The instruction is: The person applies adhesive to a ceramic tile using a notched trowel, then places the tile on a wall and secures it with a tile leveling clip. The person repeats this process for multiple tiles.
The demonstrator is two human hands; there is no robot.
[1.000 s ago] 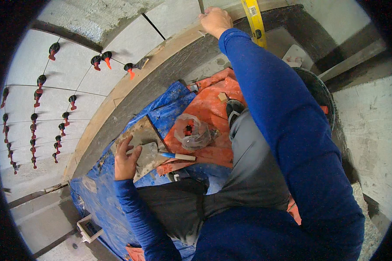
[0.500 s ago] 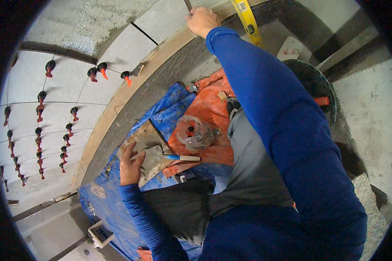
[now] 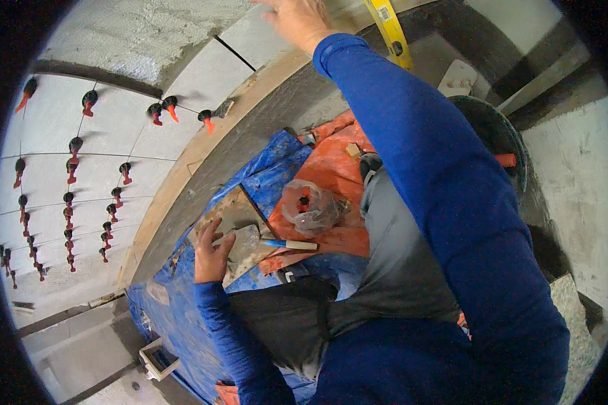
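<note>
My right hand [image 3: 300,21] is at the top edge, over the upper row of light grey tiles [image 3: 206,71]. Its visible fingers are stretched out, with some tips cut off by the picture's edge; I see nothing held. My left hand [image 3: 213,253] hovers with bent fingers apart and holds nothing. Beside it lies a mortar-smeared, flat-bladed tool with a blue and cream handle [image 3: 290,244]. A clear plastic bag [image 3: 311,208] with red and black pieces rests on an orange sheet [image 3: 331,158].
Several red and black levelling clips [image 3: 72,169] stick out along the tile joints. A curved wooden strip [image 3: 182,162] borders the tiles. A yellow spirit level [image 3: 390,32] stands beyond my right forearm, near a dark bucket [image 3: 517,145]. Blue tarpaulin [image 3: 182,331] lies beneath my legs.
My right hand has moved up and slightly left, and its fingers have spread out from a more closed shape. The view has shifted a little; my left hand stays open.
</note>
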